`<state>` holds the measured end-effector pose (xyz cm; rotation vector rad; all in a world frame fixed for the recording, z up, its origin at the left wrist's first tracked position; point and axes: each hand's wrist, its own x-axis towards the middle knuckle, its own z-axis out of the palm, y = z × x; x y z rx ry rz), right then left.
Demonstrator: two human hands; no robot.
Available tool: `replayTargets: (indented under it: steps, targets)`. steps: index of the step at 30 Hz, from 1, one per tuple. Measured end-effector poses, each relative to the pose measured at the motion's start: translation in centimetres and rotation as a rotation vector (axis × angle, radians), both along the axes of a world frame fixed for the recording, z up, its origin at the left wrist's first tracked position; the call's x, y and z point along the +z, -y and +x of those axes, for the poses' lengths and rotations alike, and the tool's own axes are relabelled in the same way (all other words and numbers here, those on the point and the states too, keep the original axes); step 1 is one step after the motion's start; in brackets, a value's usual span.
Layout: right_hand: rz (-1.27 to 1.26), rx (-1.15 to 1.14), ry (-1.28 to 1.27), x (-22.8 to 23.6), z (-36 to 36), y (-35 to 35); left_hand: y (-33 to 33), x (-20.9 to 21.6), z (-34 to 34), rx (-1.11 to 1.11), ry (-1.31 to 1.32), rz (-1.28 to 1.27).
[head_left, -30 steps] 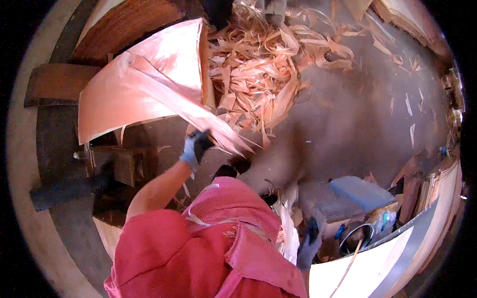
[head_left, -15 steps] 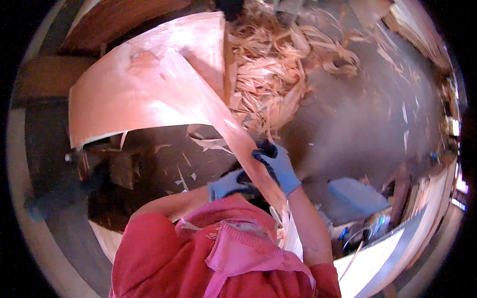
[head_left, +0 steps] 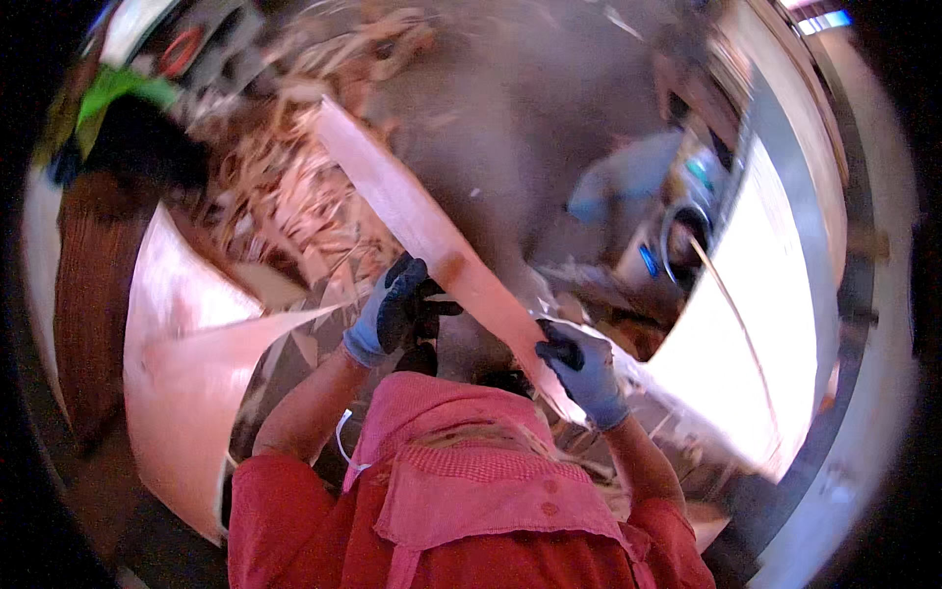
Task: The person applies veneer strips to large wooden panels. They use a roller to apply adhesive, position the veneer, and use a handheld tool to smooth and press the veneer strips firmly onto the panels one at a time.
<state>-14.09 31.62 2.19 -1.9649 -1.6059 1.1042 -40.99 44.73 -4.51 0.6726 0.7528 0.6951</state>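
Observation:
A long, narrow strip of wood veneer slants across the middle, from the far left down to my lap. My right hand, in a grey-blue glove with dark fingers, grips its near end. Beside the strip's left edge is my left hand, in a matching glove. Its fingers are apart; whether they touch the strip is unclear. To the left stands a large curved veneer sheet, with a pointed tongue reaching toward my left hand.
A heap of veneer shavings covers the floor at the far left. A pale sheet rises on the right, near a blurred light-blue object and a dark ring-shaped thing. Bright green material shows at the upper left.
The view has swung to the right. The strip, which ran into the large sheet, now has a free far end. My left hand has moved away from my right.

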Motion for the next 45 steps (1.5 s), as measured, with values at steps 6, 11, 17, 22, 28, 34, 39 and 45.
replayTargets:
  steps: [6, 11, 17, 22, 28, 34, 39, 45]
  targets:
    - [0.185, -0.289, -0.125, 1.2, 9.6, 13.4, 3.8, -3.2, 15.5, -0.277, 0.395, -0.349]
    - [0.304, -0.660, -0.536, -0.1, 19.5, 23.7, 12.5, -1.0, 31.6, -0.753, 0.537, -0.623]
    - [0.233, -0.917, -0.994, -1.2, 24.8, 33.7, 22.7, 2.0, 44.1, -0.907, 0.282, -0.310]
    - [0.431, -1.100, -0.586, -1.8, 30.6, 40.9, 26.9, 4.3, 50.4, -0.824, -0.109, -0.135]
    - [0.240, -0.982, 0.369, 2.1, 38.4, 46.7, 32.6, 2.0, 57.0, -0.946, -0.374, 0.000]
    - [0.225, -0.993, 0.613, 2.7, 40.3, 54.2, 38.7, -4.1, 61.4, -1.296, 0.201, -0.898]
    - [0.055, -0.972, 0.650, 4.3, 43.3, 60.9, 45.2, -0.2, 64.3, -1.653, -0.186, 0.084]
    - [0.181, -0.944, 0.782, 3.2, 53.0, 69.5, 52.6, 3.3, 75.0, -1.164, 0.017, 0.955]
